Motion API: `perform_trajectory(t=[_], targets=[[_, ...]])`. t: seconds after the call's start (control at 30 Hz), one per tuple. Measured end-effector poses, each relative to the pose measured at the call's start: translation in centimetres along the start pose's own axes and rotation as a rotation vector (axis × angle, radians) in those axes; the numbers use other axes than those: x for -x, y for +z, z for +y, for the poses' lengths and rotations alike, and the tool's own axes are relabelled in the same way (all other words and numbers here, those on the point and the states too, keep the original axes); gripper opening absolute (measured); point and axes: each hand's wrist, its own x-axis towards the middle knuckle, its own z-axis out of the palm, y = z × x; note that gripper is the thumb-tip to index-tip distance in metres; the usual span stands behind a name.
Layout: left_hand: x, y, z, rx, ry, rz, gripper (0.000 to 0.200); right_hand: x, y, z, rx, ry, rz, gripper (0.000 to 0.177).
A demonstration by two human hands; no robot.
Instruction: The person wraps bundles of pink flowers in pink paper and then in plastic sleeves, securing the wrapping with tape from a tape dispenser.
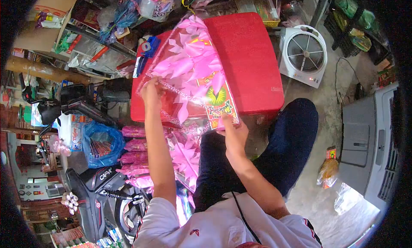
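A clear plastic wrapper with a white-dotted border (169, 88) lies across the red table (251, 55). Inside or under it is a bunch of pink pointed petals or leaves (195, 61), beside a long printed box or card (216, 98) in yellow, red and green. My left hand (151, 93) has its fingers closed on the wrapper's left edge. At the near end of the printed piece, my right hand (234, 134) grips its corner, thumb on top; the fingers beneath are hidden. A blue tape dispenser (148, 51) sits at the table's left corner.
To the right stands a white box fan (304, 55) on the floor. Several pink wrapped bundles (135, 145) lie left of my legs, near a blue plastic bag (102, 145) and a motorbike (90, 201). A grey cabinet-like unit (360, 141) is far right.
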Motion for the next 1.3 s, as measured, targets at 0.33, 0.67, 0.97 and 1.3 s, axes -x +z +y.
perform_trajectory(t=[0.33, 0.67, 0.97, 1.3], targets=[[-3.5, -1.3, -2.8, 0.186, -0.164, 0.064, 0.014, 0.1, 0.3, -0.1, -0.001, -0.013, 0.004, 0.032], [-3.4, -3.2, -2.0, -0.545, -0.02, -0.066, 0.019, 0.1, 0.0, -0.4, 0.004, -0.02, -0.007, 0.032], [8.7, 7.4, 5.1, -0.744, 0.813, -0.133, 0.027, 0.1, -0.1, -0.5, 0.039, -0.029, -0.012, 0.035], [2.0, 9.6, -0.3, -0.366, 0.098, -0.282, 0.045, -0.1, 0.0, -0.2, -0.019, -0.056, -0.015, 0.027]])
